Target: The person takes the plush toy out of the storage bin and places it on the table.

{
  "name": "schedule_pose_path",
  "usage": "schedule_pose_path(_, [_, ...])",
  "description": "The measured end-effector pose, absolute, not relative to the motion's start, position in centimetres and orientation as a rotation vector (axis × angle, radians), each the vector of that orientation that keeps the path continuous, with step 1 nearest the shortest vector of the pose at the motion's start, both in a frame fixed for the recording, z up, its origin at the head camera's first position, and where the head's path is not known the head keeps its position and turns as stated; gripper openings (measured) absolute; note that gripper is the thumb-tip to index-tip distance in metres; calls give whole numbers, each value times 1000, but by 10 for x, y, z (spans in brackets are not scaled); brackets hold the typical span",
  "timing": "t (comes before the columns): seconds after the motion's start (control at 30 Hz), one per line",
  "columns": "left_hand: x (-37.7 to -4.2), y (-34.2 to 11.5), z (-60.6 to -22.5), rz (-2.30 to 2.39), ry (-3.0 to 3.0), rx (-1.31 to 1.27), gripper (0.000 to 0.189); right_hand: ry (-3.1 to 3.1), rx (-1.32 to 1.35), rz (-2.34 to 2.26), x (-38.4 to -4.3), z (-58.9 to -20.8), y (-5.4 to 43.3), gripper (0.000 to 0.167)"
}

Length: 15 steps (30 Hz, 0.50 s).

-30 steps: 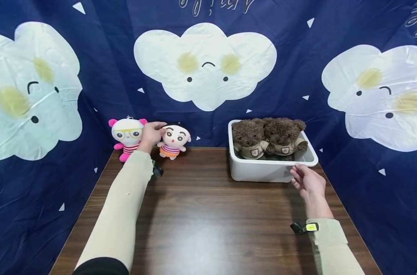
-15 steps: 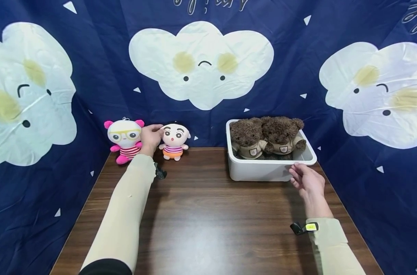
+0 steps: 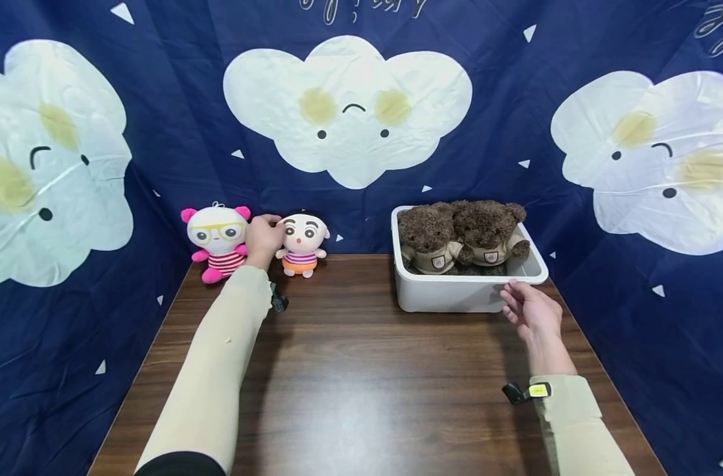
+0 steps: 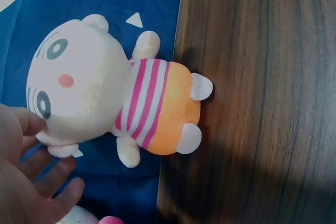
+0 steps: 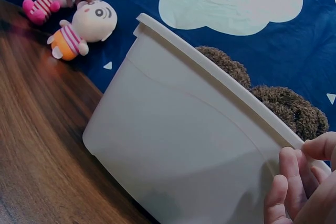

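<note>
My left hand (image 3: 264, 239) touches the side of a plush doll's (image 3: 301, 246) head, fingers bent around its ear. The doll has a pale face, a pink-striped top and orange shorts. In the left wrist view, one finger (image 4: 26, 120) lies on its face and the others are behind the ear. It sits upright at the back of the table. On the right, my right hand (image 3: 535, 316) holds the front rim of a white plastic bin (image 3: 444, 294), thumb on top and fingers curled below. Two brown teddy bears (image 3: 432, 231) in beige shirts sit inside it.
A pink and white plush panda (image 3: 218, 239) with yellow glasses sits left of my left hand. The wooden table (image 3: 361, 370) stretches in front, backed by a dark blue cloth (image 3: 361, 211) with cloud faces. Its sides are hung with the same cloth.
The doll has gone from leaning to upright, with my left hand staying at its head. The view has shifted slightly. My right hand and the bin have stayed put.
</note>
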<state>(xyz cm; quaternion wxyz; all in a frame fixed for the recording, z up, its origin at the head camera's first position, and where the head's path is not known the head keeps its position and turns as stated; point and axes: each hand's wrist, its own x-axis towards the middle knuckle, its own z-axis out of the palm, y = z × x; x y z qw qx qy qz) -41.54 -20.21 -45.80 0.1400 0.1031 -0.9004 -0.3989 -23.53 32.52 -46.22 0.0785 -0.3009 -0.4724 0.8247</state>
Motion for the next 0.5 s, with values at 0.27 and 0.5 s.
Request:
schedule_pose_path(0.27, [-404, -194, -445, -856, -2755, 246, 44, -1424, -912, 2465, -235, -461, 325, 18])
schedule_pose_path(0.5, [-401, -188, -435, -792, -2831, 246, 41, -1434, -908, 2461, -235, -459, 325, 17])
